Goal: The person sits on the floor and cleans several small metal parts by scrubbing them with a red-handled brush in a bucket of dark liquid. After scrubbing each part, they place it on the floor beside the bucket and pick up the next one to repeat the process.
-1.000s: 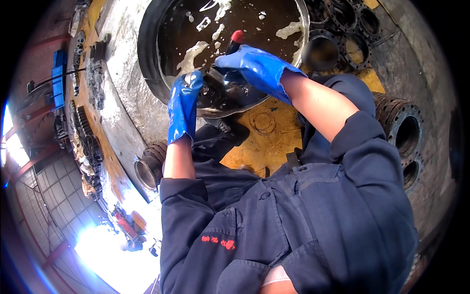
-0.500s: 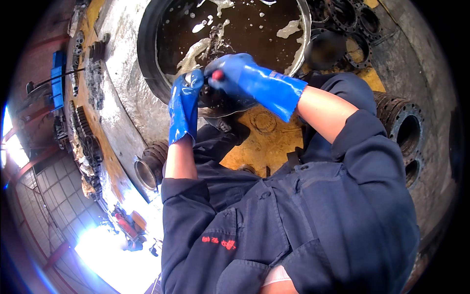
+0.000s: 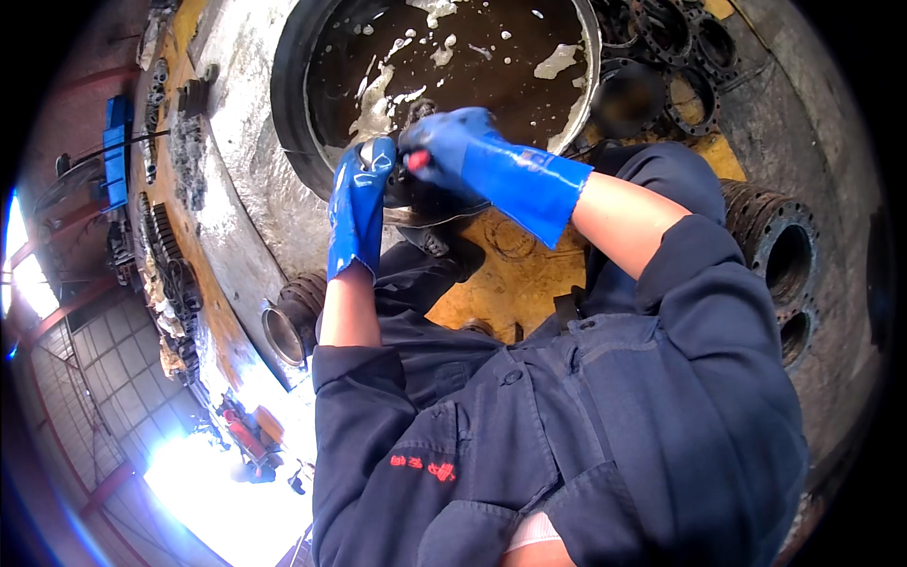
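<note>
Both of my hands wear long blue rubber gloves and meet over the near rim of a wide round basin (image 3: 291, 104) of dark, foamy liquid. My left hand (image 3: 367, 168) is closed around a dark, wet metal part (image 3: 402, 194), mostly hidden by the gloves. Fingers curled, my right hand (image 3: 452, 142) grips a tool with a red handle end (image 3: 418, 161); its working end is out of sight. A dark lumpy piece (image 3: 421, 110) shows just beyond the right glove, and I cannot tell whether it belongs to the tool or the part.
Flanged metal rings (image 3: 690, 99) lie to the basin's right. Thick flanged cylinders (image 3: 786, 255) stand at the right, and a ribbed cylinder (image 3: 286, 331) lies by my left forearm. Rows of dark metal parts (image 3: 162, 255) line the left, near a blue bin (image 3: 114, 151). My boot (image 3: 425, 241) is below the basin.
My right hand has shifted slightly down over the part, and the dark lump beyond it shows more. Foam on the liquid has drifted. The left hand keeps its hold.
</note>
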Tool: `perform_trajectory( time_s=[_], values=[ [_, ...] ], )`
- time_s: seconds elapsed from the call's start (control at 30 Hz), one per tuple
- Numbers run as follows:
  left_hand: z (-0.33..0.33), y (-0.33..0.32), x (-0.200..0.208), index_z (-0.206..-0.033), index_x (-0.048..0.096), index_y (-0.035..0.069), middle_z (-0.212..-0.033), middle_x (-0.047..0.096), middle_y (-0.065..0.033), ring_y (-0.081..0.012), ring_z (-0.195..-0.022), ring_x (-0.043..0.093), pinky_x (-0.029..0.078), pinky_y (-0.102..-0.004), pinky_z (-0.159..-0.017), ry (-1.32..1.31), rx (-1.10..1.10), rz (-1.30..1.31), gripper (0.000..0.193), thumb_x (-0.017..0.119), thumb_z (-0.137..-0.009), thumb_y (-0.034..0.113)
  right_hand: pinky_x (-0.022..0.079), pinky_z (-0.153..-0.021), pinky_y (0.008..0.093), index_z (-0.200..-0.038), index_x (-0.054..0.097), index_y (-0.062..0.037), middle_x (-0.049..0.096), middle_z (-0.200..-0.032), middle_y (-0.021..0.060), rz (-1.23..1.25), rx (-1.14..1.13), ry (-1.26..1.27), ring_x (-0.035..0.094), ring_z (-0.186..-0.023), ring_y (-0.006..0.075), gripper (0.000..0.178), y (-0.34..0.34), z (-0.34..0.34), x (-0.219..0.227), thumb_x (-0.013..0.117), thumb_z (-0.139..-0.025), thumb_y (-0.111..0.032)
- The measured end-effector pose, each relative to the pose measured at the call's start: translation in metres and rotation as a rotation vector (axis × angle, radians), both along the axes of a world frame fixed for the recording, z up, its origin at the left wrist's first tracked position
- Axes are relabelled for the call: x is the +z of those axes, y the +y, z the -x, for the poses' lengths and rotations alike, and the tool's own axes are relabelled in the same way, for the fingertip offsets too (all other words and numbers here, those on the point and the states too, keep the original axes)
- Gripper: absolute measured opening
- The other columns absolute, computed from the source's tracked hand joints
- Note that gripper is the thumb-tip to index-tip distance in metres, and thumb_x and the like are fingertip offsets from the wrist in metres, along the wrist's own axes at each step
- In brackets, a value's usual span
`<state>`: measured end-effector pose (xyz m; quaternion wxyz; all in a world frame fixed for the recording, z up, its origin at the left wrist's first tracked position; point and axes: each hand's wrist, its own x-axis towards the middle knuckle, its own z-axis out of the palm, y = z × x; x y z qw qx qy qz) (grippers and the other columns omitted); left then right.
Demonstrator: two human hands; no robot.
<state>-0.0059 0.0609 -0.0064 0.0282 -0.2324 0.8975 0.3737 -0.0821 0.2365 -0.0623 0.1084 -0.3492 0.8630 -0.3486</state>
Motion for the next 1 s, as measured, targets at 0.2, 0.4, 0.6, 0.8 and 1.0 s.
perform_trajectory(
  time_s=[0.2, 0.4, 0.6, 0.8, 1.0],
  values=[
    [-0.018, 0.022, -0.004, -0.122, 0.071, 0.000, -0.115, 0.074, -0.0234, -0.0375, -0.109, 0.071, 0.053, -0.0447, -0.096, 0.101, 0.052, 0.222, 0.053, 0.067, -0.096, 0.046, 0.057, -0.098, 0.0381, -0.118, 0.076, -0.0210, 0.079, -0.112, 0.0039, -0.035, -0.379, -0.358, 0.074, -0.107, 0.0255, 0.037, 0.020, 0.022, -0.002, 0.069, -0.090, -0.045],
    [-0.019, 0.019, -0.024, -0.120, 0.071, 0.001, -0.115, 0.073, -0.0247, -0.0400, -0.105, 0.072, 0.055, -0.0472, -0.091, 0.128, 0.156, 0.302, 0.055, 0.067, -0.095, 0.050, 0.053, -0.089, 0.0388, -0.110, 0.077, -0.0101, 0.074, -0.099, 0.0188, 0.340, -0.167, -0.932, 0.071, -0.097, 0.0287, 0.038, 0.053, 0.012, 0.023, 0.067, -0.092, -0.042],
    [0.016, -0.024, -0.015, -0.110, 0.072, 0.000, -0.101, 0.075, -0.0211, -0.0287, -0.094, 0.072, 0.055, -0.0402, -0.083, -0.093, -0.129, 0.286, 0.046, 0.073, -0.094, 0.042, 0.051, -0.090, 0.0391, -0.116, 0.076, -0.0096, 0.075, -0.101, 0.0155, 0.289, -0.074, -0.942, 0.071, -0.098, 0.0256, 0.044, 0.030, 0.013, 0.001, 0.070, -0.090, -0.044],
    [0.073, 0.027, 0.076, -0.107, 0.072, 0.000, -0.082, 0.067, -0.0091, -0.0207, -0.077, 0.060, 0.050, -0.0356, -0.075, -0.734, -0.406, 0.464, 0.052, 0.068, -0.098, 0.051, 0.058, -0.092, 0.0373, -0.113, 0.077, -0.0154, 0.077, -0.111, 0.0095, 0.183, 0.015, -0.200, 0.074, -0.102, 0.0272, 0.029, 0.013, 0.000, 0.003, 0.074, -0.091, -0.034],
    [0.092, 0.021, 0.067, -0.106, 0.072, -0.001, -0.081, 0.067, -0.0089, -0.0209, -0.076, 0.060, 0.049, -0.0361, -0.075, -0.823, -0.433, 0.457, 0.053, 0.067, -0.098, 0.052, 0.048, -0.084, 0.0335, -0.106, 0.079, -0.0063, 0.074, -0.092, 0.0114, 0.274, -0.134, -0.998, 0.067, -0.089, 0.0200, 0.049, 0.039, 0.016, 0.022, 0.069, -0.088, -0.050]
  ],
)
